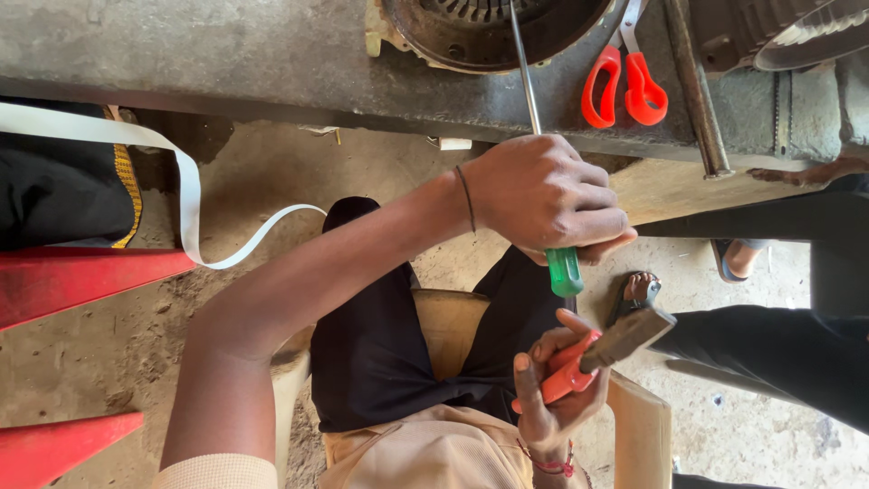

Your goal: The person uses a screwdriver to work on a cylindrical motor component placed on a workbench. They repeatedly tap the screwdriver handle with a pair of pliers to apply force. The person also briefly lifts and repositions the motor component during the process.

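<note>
Upright, screwdriver [543, 163] tip toward bench [226, 54]

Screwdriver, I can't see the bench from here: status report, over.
Left hand shut on green-handled screwdriver, shaft up into the round motor housing. Right hand shut on orange-handled hammer. Orange scissors beside the shaft, apart.

The left hand [548, 197] grips a screwdriver [541, 154] whose shaft runs up into a round motor housing [453, 36] lying on the workbench [226, 54]. To the right of the shaft, scissors [625, 86] rest on the bench, with a metal rod [697, 91] just beside them further right. Below the left hand, the right hand [552, 398] holds a hammer [597, 358] over the person's lap. A strip of tape [190, 195] hangs from the bench's left side. Another person's sandalled foot [638, 292] stands on the ground to the right.
</note>
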